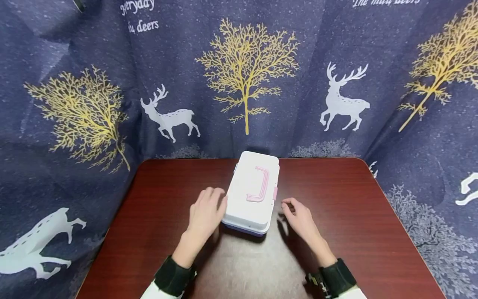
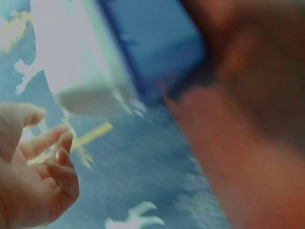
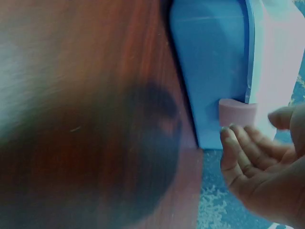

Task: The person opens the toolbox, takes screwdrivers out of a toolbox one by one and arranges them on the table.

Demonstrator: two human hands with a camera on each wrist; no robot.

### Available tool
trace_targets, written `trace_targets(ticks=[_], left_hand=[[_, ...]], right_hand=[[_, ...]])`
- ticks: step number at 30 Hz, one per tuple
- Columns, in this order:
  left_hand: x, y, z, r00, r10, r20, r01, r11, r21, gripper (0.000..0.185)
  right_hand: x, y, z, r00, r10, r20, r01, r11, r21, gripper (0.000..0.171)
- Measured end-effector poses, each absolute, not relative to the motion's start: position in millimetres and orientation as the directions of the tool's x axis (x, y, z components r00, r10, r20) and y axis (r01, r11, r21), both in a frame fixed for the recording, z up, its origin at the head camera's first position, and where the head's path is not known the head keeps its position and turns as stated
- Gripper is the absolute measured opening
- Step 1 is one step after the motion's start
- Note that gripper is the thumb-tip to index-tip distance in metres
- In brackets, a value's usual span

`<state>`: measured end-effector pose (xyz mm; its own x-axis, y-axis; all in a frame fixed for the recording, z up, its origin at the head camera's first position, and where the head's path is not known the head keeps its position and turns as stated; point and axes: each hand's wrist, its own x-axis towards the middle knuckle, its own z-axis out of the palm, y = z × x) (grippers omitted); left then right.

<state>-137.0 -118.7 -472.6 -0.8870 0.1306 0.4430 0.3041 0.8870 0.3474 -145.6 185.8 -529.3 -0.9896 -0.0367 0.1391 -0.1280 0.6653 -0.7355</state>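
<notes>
A soft navy cloth (image 1: 261, 83) printed with gold branching trees and white deer hung all round me, and in front of it stood a dark reddish worktop (image 1: 354, 216) with a smooth wood-grain sheen and rounded corners. Near the middle of that worktop sat a rectangular plastic box (image 1: 252, 191), glossy white on its lid with rounded edges, blue along its lower body. A pale pink handle (image 1: 260, 185) lay folded flat on the lid, and a small pink latch (image 3: 237, 110) stuck out from the box's right side. My left hand (image 1: 204, 214) rested against the box's left side, its fingers fairly straight and loose, gripping nothing. My right hand (image 1: 298, 218) hovered just beside the box's right side, close to the latch, its fingers gently curled and empty, not quite touching the plastic. Black bands (image 1: 173, 276) wrapped both my wrists, above white sleeves. Both wrist views were blurred.
</notes>
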Motion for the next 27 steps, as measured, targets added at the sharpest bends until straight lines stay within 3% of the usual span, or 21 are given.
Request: trace_targets(ticks=[4,11,21,27], left_hand=[[-148.6,-90.3,-454.5,-0.903,0.264,0.338,0.376,0.865,0.331,0.023],[-164.9,-63.2,-458.6,-0.873,0.399,0.281,0.478,0.814,0.33,0.023],[-163.9,-54.8,-461.0,-0.852,0.449,0.27,0.508,0.835,0.214,0.029],[-160.8,-49.9,-463.9,-0.849,0.425,0.312,0.501,0.835,0.227,0.018]], right_hand=[[-169.3,181.3,-528.2,-1.0,-0.016,0.001,-0.011,0.617,-0.787,0.031],[-187.8,174.8,-528.4,-0.994,-0.054,-0.097,0.054,0.532,-0.845,0.042],[-189.4,165.1,-527.8,-0.983,-0.117,-0.14,0.084,0.396,-0.915,0.043],[-188.5,161.2,-526.9,-0.985,-0.112,-0.13,0.079,0.376,-0.923,0.042]])
